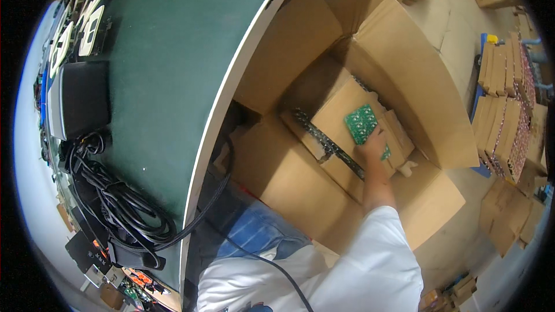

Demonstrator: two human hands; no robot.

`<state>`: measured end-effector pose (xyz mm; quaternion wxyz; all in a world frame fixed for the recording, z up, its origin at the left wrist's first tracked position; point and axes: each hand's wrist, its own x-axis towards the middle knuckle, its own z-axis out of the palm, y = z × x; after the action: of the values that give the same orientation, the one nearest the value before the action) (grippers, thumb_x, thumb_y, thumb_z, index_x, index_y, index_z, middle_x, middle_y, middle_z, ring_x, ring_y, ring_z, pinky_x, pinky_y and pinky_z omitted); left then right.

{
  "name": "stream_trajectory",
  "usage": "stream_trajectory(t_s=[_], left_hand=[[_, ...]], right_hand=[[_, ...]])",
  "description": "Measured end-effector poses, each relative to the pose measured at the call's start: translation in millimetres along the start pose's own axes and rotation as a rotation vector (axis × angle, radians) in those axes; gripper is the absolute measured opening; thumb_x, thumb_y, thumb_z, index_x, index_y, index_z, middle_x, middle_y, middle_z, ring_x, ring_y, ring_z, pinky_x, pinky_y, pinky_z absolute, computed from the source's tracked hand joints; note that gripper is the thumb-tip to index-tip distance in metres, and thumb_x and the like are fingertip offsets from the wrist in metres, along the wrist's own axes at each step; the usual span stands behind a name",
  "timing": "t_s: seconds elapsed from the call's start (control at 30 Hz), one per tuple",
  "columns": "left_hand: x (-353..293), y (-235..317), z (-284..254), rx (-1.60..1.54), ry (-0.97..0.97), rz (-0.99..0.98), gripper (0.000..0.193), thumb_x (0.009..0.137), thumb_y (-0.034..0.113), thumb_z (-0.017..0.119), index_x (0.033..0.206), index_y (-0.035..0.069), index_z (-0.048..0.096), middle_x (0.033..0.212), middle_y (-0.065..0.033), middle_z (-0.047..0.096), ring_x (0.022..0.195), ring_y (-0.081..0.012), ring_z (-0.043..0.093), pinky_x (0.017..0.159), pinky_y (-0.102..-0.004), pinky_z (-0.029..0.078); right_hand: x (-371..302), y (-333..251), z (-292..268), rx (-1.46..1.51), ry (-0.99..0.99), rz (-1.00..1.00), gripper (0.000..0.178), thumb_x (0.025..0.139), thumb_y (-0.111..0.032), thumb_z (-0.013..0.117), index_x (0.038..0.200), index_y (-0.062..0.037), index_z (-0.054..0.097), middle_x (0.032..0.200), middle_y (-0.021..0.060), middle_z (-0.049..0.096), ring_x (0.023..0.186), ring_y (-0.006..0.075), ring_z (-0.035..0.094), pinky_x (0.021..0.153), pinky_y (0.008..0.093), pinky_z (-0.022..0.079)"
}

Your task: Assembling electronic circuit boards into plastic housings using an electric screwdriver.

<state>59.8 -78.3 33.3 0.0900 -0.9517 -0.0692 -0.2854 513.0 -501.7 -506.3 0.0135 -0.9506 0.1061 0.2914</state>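
My right hand [372, 144] reaches down into a large open cardboard box [428, 86], its fingers closed on the edge of a green circuit board [361, 121]. A bit of green also shows on the other side of the hand; I cannot tell whether it belongs to the same board. Beneath the board lie flat cardboard pieces [338, 110] inside the box. A long, dark, narrow strip [329, 145] lies aslant to the left of my hand, its kind unclear. My left hand does not show.
Left of the box stands a green-topped table [162, 69] with a pale edge. On it are a coil of black cables [127, 211] and a dark grey box-shaped device [84, 101]. Stacked cardboard pieces [500, 121] stand at the far right, beside flattened cartons [509, 214] on the floor.
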Motion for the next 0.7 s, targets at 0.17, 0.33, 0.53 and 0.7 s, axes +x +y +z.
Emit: stream_trajectory(t_s=[0.17, 0.33, 0.53, 0.7], left_hand=[[61.5, 49.1, 44.0, -0.122, 0.034, -0.163, 0.022, 0.093, 0.02, 0.06, 0.093, -0.002, 0.062, 0.085, -0.0173, 0.062, 0.077, -0.0254, 0.061, 0.068, -0.0295, 0.049], [48.6, 59.1, 49.6, -0.105, 0.096, -0.165, 0.031, 0.092, 0.025, 0.06, 0.098, -0.005, 0.059, 0.083, -0.015, 0.059, 0.076, -0.0258, 0.057, 0.073, -0.0358, 0.049], [30.7, 85.0, 27.8, 0.1, -0.048, -0.468, 0.029, 0.098, 0.029, 0.056, 0.098, 0.0, 0.058, 0.078, -0.01, 0.055, 0.067, -0.02, 0.049, 0.063, -0.035, 0.043], [-73.0, 90.0, 73.5, -0.384, -0.135, -0.867, 0.021, 0.091, 0.023, 0.066, 0.099, 0.005, 0.063, 0.091, -0.0155, 0.065, 0.08, -0.0319, 0.063, 0.067, -0.0438, 0.05]], right_hand=[[-4.5, 15.4, -15.4, 0.113, -0.038, -0.034, 0.119, 0.055, -0.025, 0.094, 0.149, -0.009, 0.023, 0.14, 0.022, 0.042, 0.131, 0.039, 0.046, 0.11, 0.0427, 0.04], [13.1, 35.3, -19.0, 0.286, 0.082, -0.039, 0.106, 0.066, -0.026, 0.089, 0.15, -0.006, 0.027, 0.142, 0.0242, 0.043, 0.128, 0.0374, 0.048, 0.108, 0.0442, 0.041], [-35.3, -19.1, -200.0, 0.97, 0.78, -0.141, 0.045, 0.092, -0.021, 0.069, 0.127, 0.0012, 0.052, 0.103, 0.0131, 0.064, 0.088, 0.0218, 0.062, 0.081, 0.0336, 0.051], [-73.0, -51.4, -329.0, 1.377, 1.156, -0.598, 0.018, 0.095, -0.009, 0.064, 0.109, -0.0017, 0.056, 0.097, 0.0075, 0.061, 0.08, 0.0106, 0.059, 0.07, 0.0236, 0.049]])
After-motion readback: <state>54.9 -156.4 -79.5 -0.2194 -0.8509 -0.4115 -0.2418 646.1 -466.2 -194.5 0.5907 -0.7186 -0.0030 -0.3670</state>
